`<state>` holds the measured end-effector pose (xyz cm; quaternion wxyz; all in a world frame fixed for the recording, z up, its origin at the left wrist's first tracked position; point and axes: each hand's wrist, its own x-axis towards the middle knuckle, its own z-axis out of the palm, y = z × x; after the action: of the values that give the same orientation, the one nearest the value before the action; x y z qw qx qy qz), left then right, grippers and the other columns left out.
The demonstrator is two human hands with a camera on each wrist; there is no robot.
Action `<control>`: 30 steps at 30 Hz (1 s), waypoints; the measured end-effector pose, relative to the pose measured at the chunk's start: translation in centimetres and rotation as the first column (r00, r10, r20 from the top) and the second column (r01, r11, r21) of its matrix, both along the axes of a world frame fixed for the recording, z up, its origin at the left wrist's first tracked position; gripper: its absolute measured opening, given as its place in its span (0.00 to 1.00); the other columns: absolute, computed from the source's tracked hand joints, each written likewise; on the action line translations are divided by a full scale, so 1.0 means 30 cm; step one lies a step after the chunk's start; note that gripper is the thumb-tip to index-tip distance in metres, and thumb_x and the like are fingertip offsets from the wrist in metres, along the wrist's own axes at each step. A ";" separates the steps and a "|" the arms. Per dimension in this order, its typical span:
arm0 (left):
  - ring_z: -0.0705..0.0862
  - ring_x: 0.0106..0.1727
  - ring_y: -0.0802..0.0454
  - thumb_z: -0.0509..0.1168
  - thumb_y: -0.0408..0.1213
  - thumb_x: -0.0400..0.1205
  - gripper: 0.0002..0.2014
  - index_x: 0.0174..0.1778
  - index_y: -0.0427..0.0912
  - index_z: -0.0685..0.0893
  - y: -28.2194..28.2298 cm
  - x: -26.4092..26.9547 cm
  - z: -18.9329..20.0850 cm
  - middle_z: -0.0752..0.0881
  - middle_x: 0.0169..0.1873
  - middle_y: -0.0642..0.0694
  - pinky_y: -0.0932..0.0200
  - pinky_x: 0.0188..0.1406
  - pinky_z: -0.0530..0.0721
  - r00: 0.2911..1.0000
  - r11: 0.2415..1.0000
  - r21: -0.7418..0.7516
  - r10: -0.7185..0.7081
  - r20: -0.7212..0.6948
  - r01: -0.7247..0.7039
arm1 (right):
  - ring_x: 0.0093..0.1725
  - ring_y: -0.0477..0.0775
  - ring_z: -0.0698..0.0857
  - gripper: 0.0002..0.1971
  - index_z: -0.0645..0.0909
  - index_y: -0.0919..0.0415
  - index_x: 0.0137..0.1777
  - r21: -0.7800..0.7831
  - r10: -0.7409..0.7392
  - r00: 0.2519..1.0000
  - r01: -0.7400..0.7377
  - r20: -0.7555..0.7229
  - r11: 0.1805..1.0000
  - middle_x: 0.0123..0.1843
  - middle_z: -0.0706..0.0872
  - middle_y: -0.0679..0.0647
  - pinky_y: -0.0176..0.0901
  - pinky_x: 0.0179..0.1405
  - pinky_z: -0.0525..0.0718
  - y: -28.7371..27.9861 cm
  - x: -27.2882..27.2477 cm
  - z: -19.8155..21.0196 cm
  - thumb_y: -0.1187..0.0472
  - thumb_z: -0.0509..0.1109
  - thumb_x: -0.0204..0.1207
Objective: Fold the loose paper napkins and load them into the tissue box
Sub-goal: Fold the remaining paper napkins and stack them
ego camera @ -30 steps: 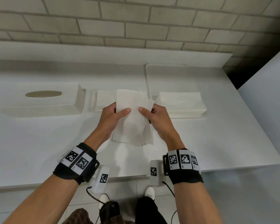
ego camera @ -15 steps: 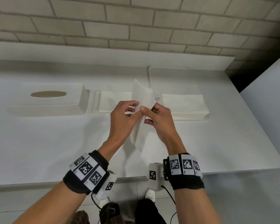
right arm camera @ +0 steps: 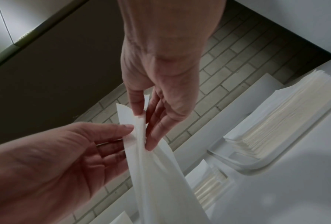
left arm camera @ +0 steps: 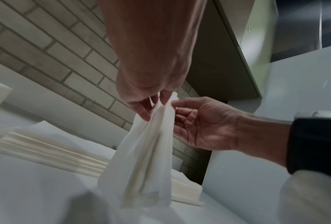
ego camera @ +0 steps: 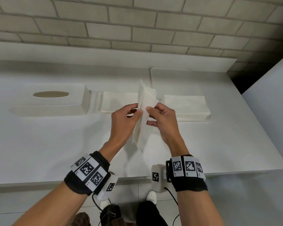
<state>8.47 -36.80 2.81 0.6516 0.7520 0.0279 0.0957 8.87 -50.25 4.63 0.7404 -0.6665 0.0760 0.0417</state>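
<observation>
Since a second ago, both hands have folded the napkins [ego camera: 145, 110] edge-on. Left hand [ego camera: 123, 119] and right hand [ego camera: 164, 119] pinch them in their fingers above the desk [ego camera: 55, 144], right of the box [ego camera: 51, 100].

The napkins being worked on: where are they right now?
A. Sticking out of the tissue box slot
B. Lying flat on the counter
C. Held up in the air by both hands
C: the left hand and right hand pinch the napkins above the counter.
</observation>
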 end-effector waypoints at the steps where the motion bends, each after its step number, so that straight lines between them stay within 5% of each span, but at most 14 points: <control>1: 0.87 0.47 0.69 0.71 0.36 0.80 0.11 0.57 0.42 0.90 -0.004 -0.002 -0.002 0.90 0.48 0.56 0.77 0.44 0.80 1.000 1.000 0.006 0.022 0.007 -0.023 | 0.53 0.65 0.90 0.15 0.82 0.75 0.55 -0.013 -0.016 1.000 0.016 -0.001 1.000 0.49 0.89 0.70 0.56 0.49 0.91 0.008 0.000 -0.003 0.62 0.73 0.77; 7: 0.86 0.38 0.70 0.69 0.34 0.81 0.07 0.49 0.38 0.92 -0.014 -0.002 -0.016 0.88 0.36 0.62 0.79 0.40 0.77 0.993 0.991 0.065 0.116 0.029 -0.117 | 0.42 0.55 0.89 0.05 0.88 0.63 0.48 -0.088 -0.135 0.991 0.137 0.024 0.987 0.45 0.91 0.66 0.53 0.40 0.91 0.050 -0.003 -0.016 0.64 0.71 0.77; 9: 0.86 0.41 0.72 0.70 0.33 0.80 0.07 0.50 0.39 0.92 -0.018 -0.009 -0.012 0.88 0.39 0.63 0.78 0.42 0.79 0.996 0.994 0.060 0.085 0.041 -0.088 | 0.40 0.51 0.88 0.04 0.88 0.58 0.43 -0.074 -0.139 0.990 0.140 0.026 0.987 0.40 0.90 0.60 0.46 0.37 0.89 0.051 -0.004 -0.010 0.63 0.71 0.78; 12: 0.88 0.50 0.66 0.74 0.35 0.78 0.11 0.55 0.41 0.91 -0.023 -0.021 -0.003 0.90 0.48 0.55 0.73 0.45 0.83 1.000 0.999 0.036 0.016 0.026 -0.017 | 0.40 0.50 0.88 0.16 0.80 0.58 0.30 -0.030 -0.118 0.993 0.119 0.028 0.992 0.35 0.82 0.62 0.47 0.43 0.91 0.058 -0.008 0.003 0.56 0.70 0.81; 15: 0.87 0.54 0.64 0.77 0.36 0.74 0.18 0.60 0.43 0.88 -0.021 -0.019 -0.004 0.89 0.53 0.53 0.75 0.44 0.83 1.000 0.999 0.037 0.009 0.021 -0.009 | 0.44 0.52 0.91 0.23 0.88 0.55 0.40 0.011 -0.109 0.994 0.109 -0.018 0.994 0.41 0.92 0.57 0.48 0.45 0.91 0.056 -0.009 0.017 0.43 0.58 0.84; 19: 0.87 0.52 0.67 0.75 0.38 0.76 0.16 0.60 0.44 0.89 -0.024 -0.015 0.002 0.90 0.54 0.53 0.76 0.44 0.81 0.999 0.999 0.016 0.031 0.013 -0.031 | 0.52 0.53 0.92 0.30 0.88 0.54 0.47 0.046 -0.118 0.991 0.121 -0.066 0.992 0.48 0.93 0.54 0.52 0.50 0.90 0.056 -0.001 0.018 0.36 0.49 0.84; 23: 0.88 0.49 0.67 0.69 0.38 0.81 0.11 0.58 0.44 0.90 -0.025 -0.012 0.005 0.91 0.50 0.55 0.77 0.42 0.81 0.999 0.999 0.024 0.035 0.032 -0.036 | 0.55 0.53 0.91 0.27 0.87 0.57 0.57 0.029 -0.119 0.991 0.121 -0.053 0.992 0.53 0.92 0.54 0.56 0.55 0.90 0.055 -0.002 0.019 0.38 0.54 0.83; 26: 0.88 0.43 0.65 0.67 0.36 0.83 0.08 0.50 0.44 0.92 -0.028 -0.014 0.008 0.91 0.41 0.58 0.75 0.39 0.80 0.998 0.999 0.013 0.050 0.040 -0.050 | 0.55 0.54 0.91 0.19 0.88 0.54 0.53 0.021 -0.101 0.995 0.101 -0.017 0.995 0.52 0.93 0.53 0.54 0.52 0.91 0.060 -0.005 0.018 0.42 0.61 0.83; 30: 0.86 0.37 0.63 0.68 0.39 0.83 0.07 0.44 0.43 0.91 -0.025 -0.004 0.001 0.90 0.35 0.54 0.71 0.38 0.80 0.995 0.996 0.018 0.091 0.027 -0.092 | 0.50 0.56 0.90 0.11 0.86 0.63 0.50 -0.044 -0.120 0.992 0.122 0.035 0.992 0.49 0.91 0.58 0.57 0.51 0.91 0.074 0.002 -0.006 0.54 0.74 0.77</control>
<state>8.34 -37.56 2.83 0.6397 0.7547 0.0529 0.1355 8.94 -48.03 4.45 0.7271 -0.6782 0.1053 -0.0156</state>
